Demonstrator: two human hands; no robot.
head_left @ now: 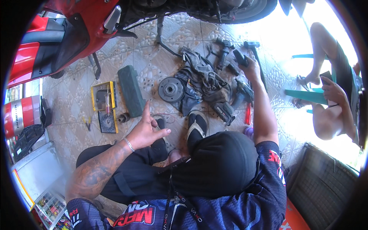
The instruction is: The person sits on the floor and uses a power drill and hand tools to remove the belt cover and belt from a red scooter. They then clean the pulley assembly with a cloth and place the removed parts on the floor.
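My left hand [147, 129] is raised over the floor in front of my knees, index finger and thumb stretched out, holding nothing. A round metal drum [171, 90] with a central hub lies ahead of it, against a crumpled dark cloth [205, 78]. At arm's length, my right hand [252, 69] is closed on a dark block-shaped object [240, 57], whose exact kind I cannot make out. Around it lie a dark power tool [224, 53], a hammer-shaped tool [251, 45] and a cordless drill [243, 92].
A long green case [129, 90], an open yellow-and-black case [108, 122], a socket [124, 117] and pliers [87, 124] lie to the left. A red-handled tool [248, 114] is on the right. A red motorcycle [82, 28] stands ahead. Another person [335, 92] sits at right.
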